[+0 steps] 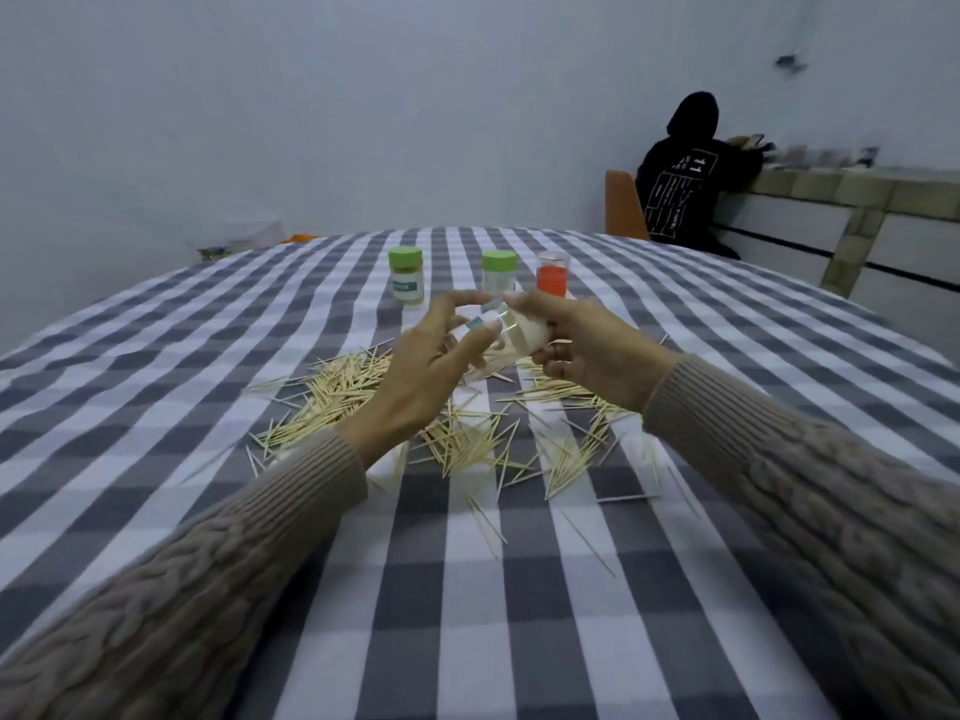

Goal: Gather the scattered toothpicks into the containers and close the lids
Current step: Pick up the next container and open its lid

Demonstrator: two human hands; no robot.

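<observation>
Above toothpicks, hands hold container

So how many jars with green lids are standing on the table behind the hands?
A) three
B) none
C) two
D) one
C: two green-lidded jars stand upright on the checked cloth, one on the left and one nearer the middle, with a red container beside them that has no green lid.
</observation>
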